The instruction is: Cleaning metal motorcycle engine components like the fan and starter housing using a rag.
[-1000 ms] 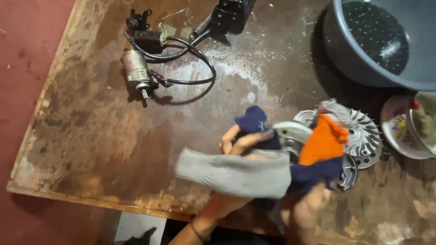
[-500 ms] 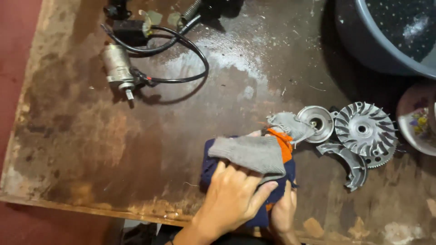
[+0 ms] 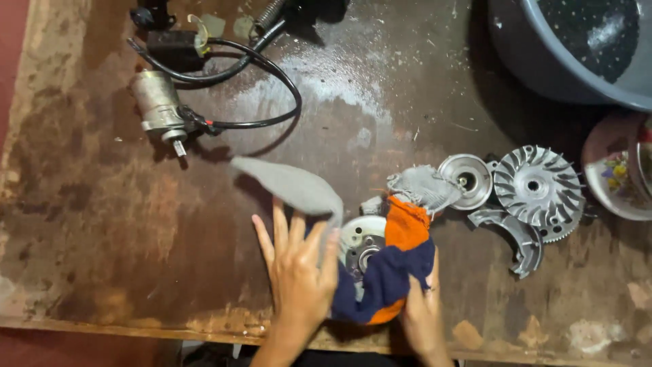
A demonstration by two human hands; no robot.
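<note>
Pressing flat and open on the cloth [image 3: 380, 272] near the bench's [image 3: 88, 224] front edge, left hand [image 3: 299, 272] and right hand [image 3: 424, 309] should probably keep the metal disc [image 3: 360, 245] steady underneath.

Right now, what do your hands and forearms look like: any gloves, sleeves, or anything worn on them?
Both hands are bare, with no gloves. The left hand shows no ring on the fingers, and its wrist and the visible stretch of forearm carry no sleeve or watch. The right hand also shows no glove or sleeve; little of its wrist is in view at the frame's bottom edge.
</note>
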